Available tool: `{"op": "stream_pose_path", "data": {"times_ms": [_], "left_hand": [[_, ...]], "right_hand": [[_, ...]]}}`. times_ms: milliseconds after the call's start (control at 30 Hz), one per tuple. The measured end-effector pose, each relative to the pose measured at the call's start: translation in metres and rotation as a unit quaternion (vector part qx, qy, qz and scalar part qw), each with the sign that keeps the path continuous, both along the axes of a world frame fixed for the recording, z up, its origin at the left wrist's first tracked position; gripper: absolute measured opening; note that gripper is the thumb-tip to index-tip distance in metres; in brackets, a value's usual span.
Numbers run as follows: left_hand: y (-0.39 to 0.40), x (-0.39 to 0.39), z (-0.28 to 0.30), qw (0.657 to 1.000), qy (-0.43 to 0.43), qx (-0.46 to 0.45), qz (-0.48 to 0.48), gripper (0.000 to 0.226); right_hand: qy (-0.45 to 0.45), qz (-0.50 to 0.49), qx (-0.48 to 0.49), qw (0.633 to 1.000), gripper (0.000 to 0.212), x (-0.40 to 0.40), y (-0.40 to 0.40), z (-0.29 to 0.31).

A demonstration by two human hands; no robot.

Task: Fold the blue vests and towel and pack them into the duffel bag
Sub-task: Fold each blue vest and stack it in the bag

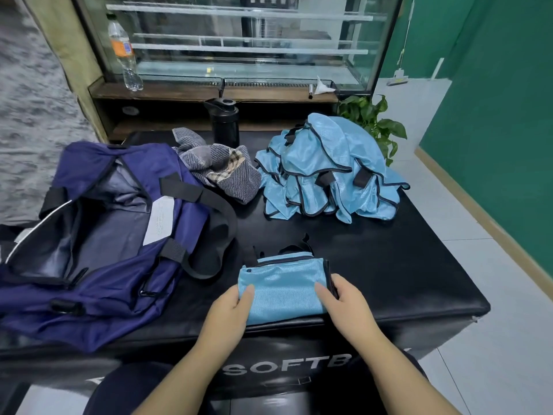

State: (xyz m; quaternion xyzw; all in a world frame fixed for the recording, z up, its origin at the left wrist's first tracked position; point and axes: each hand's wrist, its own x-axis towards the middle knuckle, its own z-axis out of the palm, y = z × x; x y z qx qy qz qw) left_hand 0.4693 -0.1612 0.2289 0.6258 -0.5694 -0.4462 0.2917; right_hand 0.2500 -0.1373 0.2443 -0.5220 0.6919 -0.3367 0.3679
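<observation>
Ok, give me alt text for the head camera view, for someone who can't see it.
Two hands, left hand and right hand, grip the ends of a folded blue vest on a black padded table. An open navy duffel bag lies to the left, with a crumpled grey towel and a pile of unfolded blue vests behind.

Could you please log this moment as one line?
hands grip folded vest | bag open | towel, vest pile unfolded

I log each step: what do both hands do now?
Left hand: grips the folded vest at its left edge.
Right hand: grips its right edge.
</observation>
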Motion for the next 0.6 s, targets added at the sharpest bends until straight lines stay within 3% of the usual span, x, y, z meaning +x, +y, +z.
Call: {"op": "stream_pose_path", "data": {"times_ms": [100, 267, 467, 600], "left_hand": [[-0.007, -0.002, -0.002, 0.998, -0.065, -0.006, 0.024, 0.045], [-0.017, -0.003, 0.003, 0.989, -0.145, -0.007, 0.029, 0.037], [-0.032, -0.008, 0.014, 0.975, -0.210, 0.073, 0.028, 0.035], [-0.037, -0.010, 0.022, 0.983, -0.152, 0.090, 0.047, 0.037]], "right_hand": [[0.032, -0.006, -0.007, 0.999, 0.032, 0.000, -0.007, 0.001], [0.133, -0.020, 0.036, 0.990, 0.038, 0.006, -0.024, 0.001], [0.205, -0.014, 0.120, 0.971, 0.033, 0.008, -0.042, 0.004], [0.242, 0.001, 0.117, 0.963, 0.016, 0.011, -0.045, 0.019]]}}
